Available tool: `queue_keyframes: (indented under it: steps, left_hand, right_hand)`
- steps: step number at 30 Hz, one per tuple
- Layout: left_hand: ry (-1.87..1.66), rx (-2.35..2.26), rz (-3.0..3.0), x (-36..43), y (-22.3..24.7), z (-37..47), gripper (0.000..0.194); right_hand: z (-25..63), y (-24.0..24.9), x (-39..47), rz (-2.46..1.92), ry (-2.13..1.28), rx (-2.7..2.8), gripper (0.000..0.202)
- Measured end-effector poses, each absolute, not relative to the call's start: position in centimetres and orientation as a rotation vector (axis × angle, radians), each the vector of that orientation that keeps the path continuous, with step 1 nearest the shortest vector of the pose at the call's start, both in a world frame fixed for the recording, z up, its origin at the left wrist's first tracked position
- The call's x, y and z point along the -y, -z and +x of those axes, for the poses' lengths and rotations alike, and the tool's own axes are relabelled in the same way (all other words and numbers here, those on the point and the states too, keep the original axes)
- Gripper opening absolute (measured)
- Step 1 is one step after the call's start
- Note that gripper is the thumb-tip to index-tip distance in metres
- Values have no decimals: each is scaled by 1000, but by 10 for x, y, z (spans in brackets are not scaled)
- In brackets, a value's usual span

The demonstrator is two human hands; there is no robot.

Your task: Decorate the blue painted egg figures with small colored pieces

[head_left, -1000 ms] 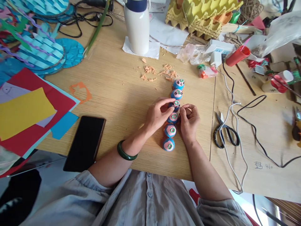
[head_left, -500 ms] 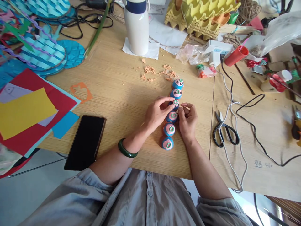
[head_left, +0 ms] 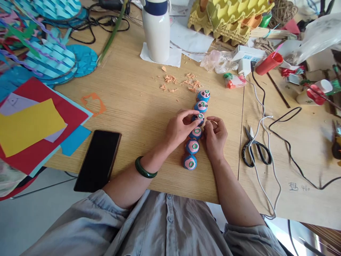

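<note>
Several small round pieces, blue with pink tops and green rings, form a row running away from me; the nearest piece and the farthest piece mark its ends. My left hand has its thumb and index finger around the third piece from the far end, which bears dark bits at its sides. On the right of the row, my right hand is closed, thumb against curled fingers, close beside that same piece. Whatever its fingertips hold is too small to make out.
A black phone and coloured paper lie at left. Black scissors and cables are at right. Orange shavings, a white bottle and yellow egg trays stand beyond the row.
My right hand has moved slightly right, away from the third piece. My left hand keeps its hold on it. The whole view has shifted a little.
</note>
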State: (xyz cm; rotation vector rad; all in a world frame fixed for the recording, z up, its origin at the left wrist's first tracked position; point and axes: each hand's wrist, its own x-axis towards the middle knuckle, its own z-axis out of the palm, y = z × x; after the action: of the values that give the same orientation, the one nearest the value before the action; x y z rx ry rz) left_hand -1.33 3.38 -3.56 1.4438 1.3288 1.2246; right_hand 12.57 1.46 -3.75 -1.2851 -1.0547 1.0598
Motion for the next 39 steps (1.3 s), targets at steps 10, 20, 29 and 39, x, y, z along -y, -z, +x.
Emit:
queue_keyframes:
  steps: [10, 20, 29, 39]
  left_hand:
    - [-1451, -1374, 1493, -31, 43, -14, 22]
    - [-1584, -1277, 1948, -17, 15, -17, 15]
    - [-1624, -1164, 2257, -16, 13, -13, 16]
    - [-1659, -1179, 2049, -17, 15, -16, 8]
  right_hand:
    - [136, 29, -17, -1028, -1268, 692, 20]
    - [144, 18, -12, -934, -1363, 893, 27]
    - [138, 7, 7, -1034, -1292, 1158, 70]
    - [143, 2, 3, -1092, -1000, 1327, 29]
